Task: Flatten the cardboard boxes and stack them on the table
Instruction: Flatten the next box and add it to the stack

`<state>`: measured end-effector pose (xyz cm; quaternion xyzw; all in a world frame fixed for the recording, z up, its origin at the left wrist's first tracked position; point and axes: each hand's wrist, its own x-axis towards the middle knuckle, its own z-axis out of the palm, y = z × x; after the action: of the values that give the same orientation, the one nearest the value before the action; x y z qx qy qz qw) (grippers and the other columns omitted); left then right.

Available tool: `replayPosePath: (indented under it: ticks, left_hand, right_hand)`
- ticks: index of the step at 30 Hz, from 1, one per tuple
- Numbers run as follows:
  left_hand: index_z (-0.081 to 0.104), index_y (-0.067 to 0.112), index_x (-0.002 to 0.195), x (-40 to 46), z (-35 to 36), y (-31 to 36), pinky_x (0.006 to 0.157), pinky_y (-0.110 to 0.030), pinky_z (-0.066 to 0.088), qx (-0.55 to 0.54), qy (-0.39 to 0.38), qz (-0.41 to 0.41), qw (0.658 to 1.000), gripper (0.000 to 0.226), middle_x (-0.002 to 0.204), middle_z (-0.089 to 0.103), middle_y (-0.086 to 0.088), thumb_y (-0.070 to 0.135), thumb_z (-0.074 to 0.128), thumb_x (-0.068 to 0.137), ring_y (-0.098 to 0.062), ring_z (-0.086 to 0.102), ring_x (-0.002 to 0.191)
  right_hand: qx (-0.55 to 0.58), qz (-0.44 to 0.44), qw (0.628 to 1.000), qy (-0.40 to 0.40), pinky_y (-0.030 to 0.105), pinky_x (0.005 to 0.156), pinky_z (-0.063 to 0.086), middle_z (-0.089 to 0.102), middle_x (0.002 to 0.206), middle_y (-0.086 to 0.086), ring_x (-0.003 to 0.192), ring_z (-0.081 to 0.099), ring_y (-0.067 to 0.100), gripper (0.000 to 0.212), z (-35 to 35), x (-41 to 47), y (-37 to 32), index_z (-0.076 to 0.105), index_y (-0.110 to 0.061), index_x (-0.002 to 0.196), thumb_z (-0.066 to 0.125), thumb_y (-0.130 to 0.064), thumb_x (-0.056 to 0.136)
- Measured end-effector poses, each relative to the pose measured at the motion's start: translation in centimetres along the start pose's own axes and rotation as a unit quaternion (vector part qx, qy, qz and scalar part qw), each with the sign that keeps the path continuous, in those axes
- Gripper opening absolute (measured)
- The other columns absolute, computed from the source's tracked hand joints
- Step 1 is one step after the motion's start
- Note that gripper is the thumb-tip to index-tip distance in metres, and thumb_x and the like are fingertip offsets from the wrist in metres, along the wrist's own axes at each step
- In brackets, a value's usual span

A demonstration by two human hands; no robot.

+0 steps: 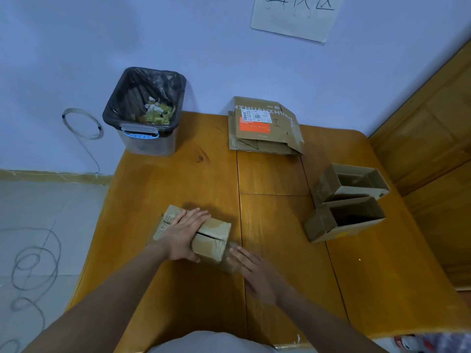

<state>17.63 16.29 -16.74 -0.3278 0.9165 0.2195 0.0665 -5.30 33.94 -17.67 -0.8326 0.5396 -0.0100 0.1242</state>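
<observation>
Box [204, 238] under left hand [183, 238].

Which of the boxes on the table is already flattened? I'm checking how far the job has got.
The printed box with the orange label by the wall lies flat. The two open boxes at right still stand, and the small box under the left hand keeps its shape.

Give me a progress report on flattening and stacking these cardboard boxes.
Done: a pile of flattened brown cardboard boxes lies at the far edge of the wooden table. In hand: the left hand presses a small closed brown box, while the right hand is at its near end. Left: two open brown boxes stand unflattened on the right.
</observation>
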Motion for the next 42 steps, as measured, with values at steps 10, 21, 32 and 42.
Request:
replayPosePath:
  ticks: [10,21,32,42]
  left_hand:
    - [-0.001,0.025,0.154,0.0,0.2,0.0,0.112,-0.03,-0.022,0.018,-0.004,-0.003,1.0,0.124,0.162,-0.001,0.008,0.06,0.076,0.063,-0.012,-0.012,0.147]
    - [-0.003,0.023,0.154,-0.2,-0.1,0.4,0.113,-0.033,-0.02,0.028,-0.014,-0.01,0.999,0.124,0.162,-0.004,0.008,0.058,0.076,0.065,-0.012,-0.015,0.147]
    - [-0.004,0.022,0.154,-0.1,-0.2,0.4,0.114,-0.034,-0.02,0.026,-0.015,-0.006,1.0,0.125,0.162,-0.005,0.008,0.059,0.076,0.065,-0.012,-0.016,0.147]
    - [0.003,0.022,0.154,0.2,-0.7,0.5,0.117,-0.035,-0.014,0.035,-0.002,-0.003,0.999,0.121,0.161,0.004,0.007,0.058,0.076,0.066,-0.013,-0.007,0.148]
  right_hand:
    - [-0.01,0.036,0.999,0.031,0.044,0.105,0.036,0.043,0.147,0.008,0.136,0.038,0.026,0.069,-0.6,-3.0,0.3,0.044,-0.015,0.141,0.068,-0.019,0.077]
    - [0.008,0.079,0.975,0.209,0.029,0.073,0.059,0.067,0.119,0.005,0.102,0.067,0.019,0.071,-4.3,1.0,-1.4,0.066,-0.008,0.12,0.076,0.019,0.055]
    - [-0.024,0.066,0.973,0.221,0.023,0.057,0.053,0.069,0.089,0.003,0.075,0.066,0.018,0.024,-5.7,4.1,-2.5,0.073,-0.009,0.1,0.056,-0.017,0.086]
    - [0.094,0.172,0.959,0.205,0.029,0.079,0.042,0.059,0.102,0.008,0.096,0.054,0.023,0.025,-5.5,6.2,-2.7,0.066,-0.007,0.109,0.067,-0.017,0.086]
